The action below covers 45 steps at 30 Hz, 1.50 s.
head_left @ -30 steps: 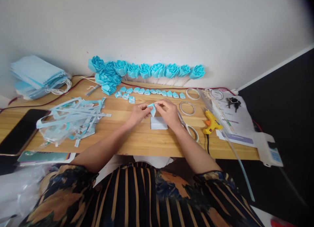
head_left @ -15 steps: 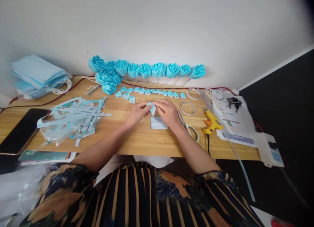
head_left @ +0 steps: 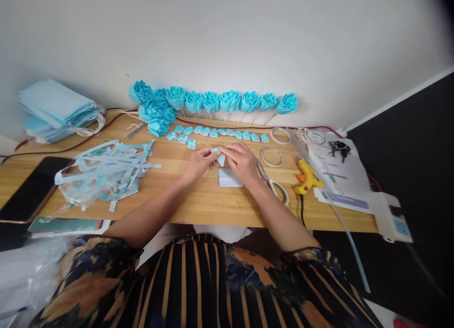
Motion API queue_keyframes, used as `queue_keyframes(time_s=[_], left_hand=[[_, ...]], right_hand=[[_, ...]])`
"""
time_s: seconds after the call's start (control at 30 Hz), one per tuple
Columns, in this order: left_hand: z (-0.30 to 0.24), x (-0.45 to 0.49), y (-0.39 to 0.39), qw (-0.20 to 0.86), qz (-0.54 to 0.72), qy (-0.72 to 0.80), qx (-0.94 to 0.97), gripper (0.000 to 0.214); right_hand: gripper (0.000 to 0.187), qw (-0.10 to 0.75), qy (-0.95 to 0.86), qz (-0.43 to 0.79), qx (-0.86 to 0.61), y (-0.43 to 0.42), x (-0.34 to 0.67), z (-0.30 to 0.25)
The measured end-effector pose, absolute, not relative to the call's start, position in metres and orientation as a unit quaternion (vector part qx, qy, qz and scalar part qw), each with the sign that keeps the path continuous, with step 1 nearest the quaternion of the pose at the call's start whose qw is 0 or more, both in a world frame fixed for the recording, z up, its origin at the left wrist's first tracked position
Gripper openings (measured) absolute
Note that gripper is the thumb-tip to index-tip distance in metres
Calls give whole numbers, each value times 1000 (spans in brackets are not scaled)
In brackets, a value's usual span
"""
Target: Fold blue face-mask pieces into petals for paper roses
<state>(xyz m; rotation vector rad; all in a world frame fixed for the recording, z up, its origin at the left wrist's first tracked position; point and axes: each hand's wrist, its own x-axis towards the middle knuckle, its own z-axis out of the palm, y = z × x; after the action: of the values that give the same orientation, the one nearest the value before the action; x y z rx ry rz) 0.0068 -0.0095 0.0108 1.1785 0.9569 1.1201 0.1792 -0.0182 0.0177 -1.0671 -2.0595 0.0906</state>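
Between my hands is a small folded piece of light blue fabric [head_left: 220,158], apparently cut from a face mask. My left hand [head_left: 201,163] pinches its left side between thumb and fingers. My right hand [head_left: 242,162] is closed over its upper right edge, with the fingertips partly hiding it. Just below lies a stack of pale cut rectangles [head_left: 230,178], partly under my right wrist. Behind my hands runs a row of folded blue petals [head_left: 213,133], with a few more petals [head_left: 182,138] in front at the left. Scissors [head_left: 273,182] lie beside my right forearm.
Blue fabric flowers [head_left: 220,101] line the wall. At left are cut strips [head_left: 106,169], a phone [head_left: 31,188] and stacked masks [head_left: 56,105]. Tape rolls [head_left: 272,156], a yellow glue gun [head_left: 308,177], papers [head_left: 349,176] and keys [head_left: 339,149] lie at right.
My right fingers have shifted slightly left and over the top of the folded fabric piece, covering more of it. My left hand keeps its pinch in nearly the same place.
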Motion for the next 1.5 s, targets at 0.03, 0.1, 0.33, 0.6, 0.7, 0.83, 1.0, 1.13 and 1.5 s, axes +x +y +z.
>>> queue_keyframes(time_s=[0.03, 0.1, 0.33, 0.6, 0.7, 0.83, 1.0, 1.13, 1.5], left_hand=[[10, 7, -9, 591, 481, 408, 502, 32], [9, 6, -9, 600, 484, 401, 495, 29], [10, 7, -6, 645, 501, 399, 417, 19], [16, 7, -7, 684, 513, 378, 355, 13], [14, 8, -8, 690, 510, 369, 358, 15], [11, 9, -8, 682, 509, 364, 378, 19], [7, 9, -8, 662, 514, 369, 402, 25], [4, 10, -7, 652, 523, 360, 415, 29], [9, 9, -10, 614, 506, 389, 464, 33]], right_hand=[[38, 398, -814, 33, -422, -18, 179, 18], [40, 402, -814, 30, -418, -19, 178, 18], [49, 430, -812, 29, -394, -19, 178, 25], [35, 385, -847, 21, -365, -16, 176, 20], [29, 387, -847, 24, -363, -14, 177, 19], [16, 413, -823, 57, -387, -14, 178, 19], [8, 455, -786, 119, -401, -16, 177, 19], [8, 467, -759, 168, -422, -18, 176, 21], [11, 476, -724, 209, -454, -19, 174, 25]])
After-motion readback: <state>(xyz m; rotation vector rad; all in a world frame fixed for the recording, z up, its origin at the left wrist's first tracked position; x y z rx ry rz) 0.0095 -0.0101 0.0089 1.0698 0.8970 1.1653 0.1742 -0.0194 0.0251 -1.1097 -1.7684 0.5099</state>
